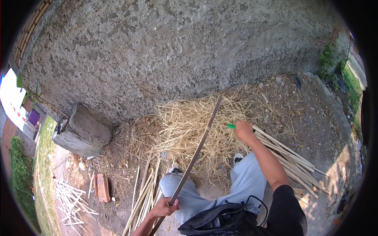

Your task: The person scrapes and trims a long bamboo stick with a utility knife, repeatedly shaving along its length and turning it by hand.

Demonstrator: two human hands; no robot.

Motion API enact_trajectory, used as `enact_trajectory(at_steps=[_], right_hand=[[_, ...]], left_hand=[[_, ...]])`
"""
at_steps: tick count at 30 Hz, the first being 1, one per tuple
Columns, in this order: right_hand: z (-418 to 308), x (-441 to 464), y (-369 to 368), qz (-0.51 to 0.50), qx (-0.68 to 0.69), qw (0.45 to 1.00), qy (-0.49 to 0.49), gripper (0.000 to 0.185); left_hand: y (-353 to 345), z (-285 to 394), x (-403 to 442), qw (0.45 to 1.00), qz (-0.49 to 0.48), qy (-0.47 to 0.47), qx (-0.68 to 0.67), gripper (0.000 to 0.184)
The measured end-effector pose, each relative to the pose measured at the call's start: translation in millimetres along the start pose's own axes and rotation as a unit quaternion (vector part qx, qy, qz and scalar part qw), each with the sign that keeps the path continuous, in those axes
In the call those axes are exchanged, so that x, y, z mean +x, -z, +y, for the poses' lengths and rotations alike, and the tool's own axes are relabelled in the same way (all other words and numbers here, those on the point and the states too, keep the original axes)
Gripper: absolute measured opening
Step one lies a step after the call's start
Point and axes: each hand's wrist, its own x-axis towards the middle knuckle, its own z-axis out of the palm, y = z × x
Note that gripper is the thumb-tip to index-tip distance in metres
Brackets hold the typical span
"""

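Note:
A long dark strip [197, 151] runs diagonally from the bottom of the view up over a heap of pale shavings [185, 124]. My left hand [164, 207] is wrapped round its lower part, beside my left knee. Out to the right, my right hand [244, 130] is closed round a green-handled tool [231, 126]; only a short green piece shows and the rest is hidden. That hand is over the right side of the heap, apart from the strip, near the upper ends of a bundle of pale strips [291, 161].
A rough grey wall [189, 47] stands ahead, with a concrete block [88, 131] at its left. More pale strips [147, 192] lie left of my legs, beside a red brick [103, 188] and a pile of short white sticks [73, 200]. A black bag [214, 222] rests on my lap.

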Motion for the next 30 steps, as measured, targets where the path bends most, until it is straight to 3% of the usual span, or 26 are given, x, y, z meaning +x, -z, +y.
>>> enact_trajectory(at_steps=[2, 3, 5, 8, 12, 13, 15, 16, 18, 20, 24, 26, 27, 29, 30], right_hand=[[-29, -13, 32, -0.061, 0.277, 0.958, -0.045, 0.030], [-34, -12, 24, -0.063, 0.276, 0.958, -0.044, 0.030], [-43, -12, -1, -0.060, 0.528, 0.845, -0.066, 0.028], [-54, -28, 20, -0.118, 0.577, 0.803, -0.094, 0.028], [-42, -29, -9, -0.012, 0.560, 0.824, -0.089, 0.031], [-38, -34, -2, -0.024, 0.328, 0.941, -0.078, 0.033], [-24, -34, -12, -0.036, 0.075, 0.995, -0.060, 0.036], [-19, -28, -23, -0.077, 0.034, 0.994, -0.069, 0.038], [-16, -23, -37, -0.119, -0.006, 0.990, -0.076, 0.041], [-37, -32, -3, -0.063, 0.055, 0.994, -0.065, 0.040], [-44, -26, -5, 0.049, 0.153, 0.985, -0.057, 0.041], [-33, -8, -22, -0.014, 0.445, 0.887, -0.122, 0.043], [-36, -8, -17, -0.015, 0.445, 0.887, -0.118, 0.043], [-38, -13, -7, -0.059, 0.739, 0.647, -0.180, 0.043], [-44, -16, -1, -0.061, 0.786, 0.583, -0.196, 0.042]], left_hand=[[1, 3, 13, 0.999, -0.024, 0.007, -0.025, 0.027], [0, 11, 17, 0.999, -0.024, 0.008, -0.027, 0.027], [-1, 26, 23, 0.999, -0.035, 0.010, -0.017, 0.027], [8, 31, 34, 0.998, -0.057, -0.014, 0.018, 0.027], [14, 54, 39, 0.995, -0.029, -0.058, 0.077, 0.025], [17, 58, 41, 0.990, -0.006, -0.086, 0.113, 0.025], [20, 65, 43, 0.990, 0.017, -0.069, 0.125, 0.024], [22, 67, 43, 0.989, 0.036, -0.065, 0.129, 0.023], [25, 74, 43, 0.987, 0.056, -0.028, 0.149, 0.023], [24, 72, 44, 0.982, 0.063, -0.054, 0.172, 0.023], [18, 82, 42, 0.974, 0.051, -0.114, 0.189, 0.022], [20, 85, 42, 0.981, 0.044, -0.084, 0.171, 0.023], [21, 86, 42, 0.986, 0.034, -0.055, 0.154, 0.025], [25, 85, 45, 0.985, 0.028, -0.045, 0.162, 0.022], [27, 84, 48, 0.984, 0.018, -0.035, 0.171, 0.022]])
